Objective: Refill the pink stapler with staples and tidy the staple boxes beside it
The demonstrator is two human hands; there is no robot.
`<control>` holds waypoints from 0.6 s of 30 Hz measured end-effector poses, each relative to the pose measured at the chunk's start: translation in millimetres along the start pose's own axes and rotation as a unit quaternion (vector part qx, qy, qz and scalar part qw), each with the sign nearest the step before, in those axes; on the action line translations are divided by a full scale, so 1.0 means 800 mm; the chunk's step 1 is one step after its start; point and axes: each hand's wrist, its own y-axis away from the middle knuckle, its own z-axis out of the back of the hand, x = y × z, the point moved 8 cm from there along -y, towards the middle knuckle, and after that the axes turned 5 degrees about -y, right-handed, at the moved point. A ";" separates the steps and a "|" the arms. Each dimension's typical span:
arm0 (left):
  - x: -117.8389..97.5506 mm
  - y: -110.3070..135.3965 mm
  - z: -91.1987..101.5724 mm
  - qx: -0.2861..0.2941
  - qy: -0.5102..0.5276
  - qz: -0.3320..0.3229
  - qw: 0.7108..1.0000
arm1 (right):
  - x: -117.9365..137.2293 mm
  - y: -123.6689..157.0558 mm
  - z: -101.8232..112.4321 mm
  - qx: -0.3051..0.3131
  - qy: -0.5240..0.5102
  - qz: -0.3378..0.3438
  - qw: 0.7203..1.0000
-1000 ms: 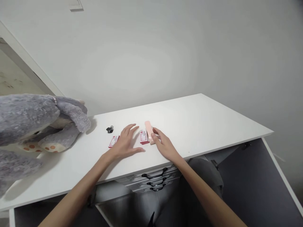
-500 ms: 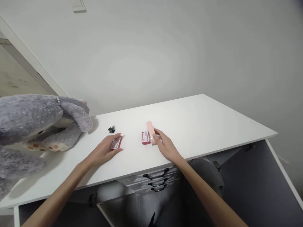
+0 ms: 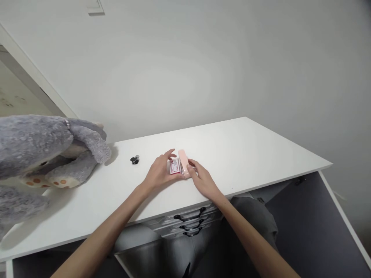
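My left hand (image 3: 159, 170) is curved around a small red-and-white box (image 3: 174, 166), thumb along its near side and fingertips at its far side. Just right of the box lies a long, round-ended pink stapler (image 3: 183, 159). Gripping the stapler's right side is my right hand (image 3: 201, 179), its thumb on top and its fingers partly hidden behind. Box and stapler sit close together, and I cannot tell whether more boxes lie under or between them.
A small black-and-clear object (image 3: 135, 159) lies on the white tabletop (image 3: 232, 150) to the left. A large grey plush toy (image 3: 37, 143) takes up the left end. Black-handled drawers (image 3: 189, 218) and open cabinet doors (image 3: 324, 216) are below the front edge.
My left hand has moved right, bringing its red-and-white box from the left to beside the stapler, where another such box was seen. My right hand stays on the stapler.
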 end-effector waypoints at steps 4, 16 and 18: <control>0.020 0.013 -0.001 -0.053 0.057 0.051 0.996 | -0.003 0.001 0.001 -0.009 -0.011 -0.012 1.000; 0.048 0.027 -0.021 0.027 0.185 0.079 0.979 | -0.008 0.000 0.005 -0.014 0.006 0.004 1.000; 0.041 0.027 -0.025 0.037 0.191 0.079 0.978 | -0.009 0.001 0.004 -0.013 0.006 0.001 1.000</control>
